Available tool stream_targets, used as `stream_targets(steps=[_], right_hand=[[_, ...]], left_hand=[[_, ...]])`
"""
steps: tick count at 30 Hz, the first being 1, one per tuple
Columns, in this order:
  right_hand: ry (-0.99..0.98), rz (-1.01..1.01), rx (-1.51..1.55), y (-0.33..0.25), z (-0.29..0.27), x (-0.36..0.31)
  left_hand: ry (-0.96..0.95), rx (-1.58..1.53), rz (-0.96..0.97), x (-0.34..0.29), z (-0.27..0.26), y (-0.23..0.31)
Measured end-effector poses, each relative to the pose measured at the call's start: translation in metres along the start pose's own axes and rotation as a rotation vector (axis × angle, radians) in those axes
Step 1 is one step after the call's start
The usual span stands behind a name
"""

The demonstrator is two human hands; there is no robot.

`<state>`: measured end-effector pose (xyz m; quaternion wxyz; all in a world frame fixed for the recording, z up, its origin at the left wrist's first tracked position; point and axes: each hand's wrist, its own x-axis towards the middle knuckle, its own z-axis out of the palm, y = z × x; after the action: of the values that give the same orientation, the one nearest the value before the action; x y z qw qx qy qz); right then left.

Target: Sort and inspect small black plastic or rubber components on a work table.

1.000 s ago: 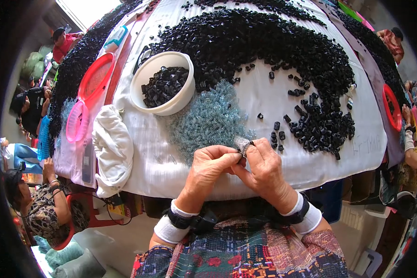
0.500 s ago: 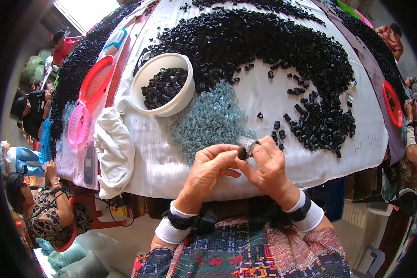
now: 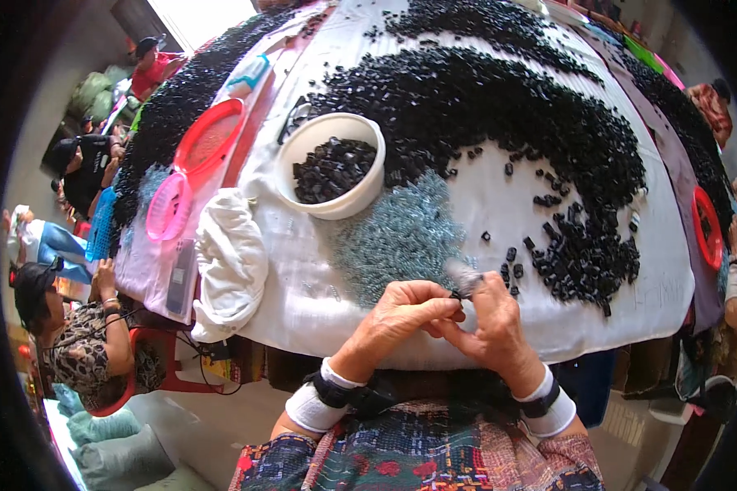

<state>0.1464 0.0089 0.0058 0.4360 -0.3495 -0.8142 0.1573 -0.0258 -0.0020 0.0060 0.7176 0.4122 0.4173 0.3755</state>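
Note:
My left hand (image 3: 401, 319) is closed in a pinch around a small black plastic piece (image 3: 457, 296), mostly covered by the fingertips. Against it, my right hand (image 3: 498, 327) curls inward, its thumb meeting the left fingers. A pale grey wrap (image 3: 464, 278), smeared by motion, sits at a raised right fingertip. Whatever lies between the right fingers is hidden. Just beyond both hands spreads a heap of small bluish, clear coil-like pieces (image 3: 405, 241). A white bowl (image 3: 336, 204) behind that heap holds black pieces (image 3: 336, 169). Several loose black plastic pieces (image 3: 585, 258) lie right of my hands.
A large black pile (image 3: 499, 98) arcs across the white cloth (image 3: 499, 196). On the left are a crumpled white cloth (image 3: 229, 262), a phone (image 3: 180, 278), a pink basket (image 3: 166, 204) and a red tray (image 3: 213, 123). Other people sit along both sides, one in patterned clothing (image 3: 82, 356).
The view has shifted, so the table's things appear lower and farther right. My hands stay together; the right finger with the grey wrap has lifted away from the black piece.

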Motion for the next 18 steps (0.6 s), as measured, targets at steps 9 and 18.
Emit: stream_targets(steps=[9,18], right_hand=[[0.198,0.229,-0.136,0.039,-0.041,-0.007],[0.052,0.369,-0.239,0.052,-0.053,-0.003]], left_hand=[[0.286,-0.450,0.287,0.016,-0.070,0.051],[0.043,-0.619,0.306,0.013,-0.100,0.052]])
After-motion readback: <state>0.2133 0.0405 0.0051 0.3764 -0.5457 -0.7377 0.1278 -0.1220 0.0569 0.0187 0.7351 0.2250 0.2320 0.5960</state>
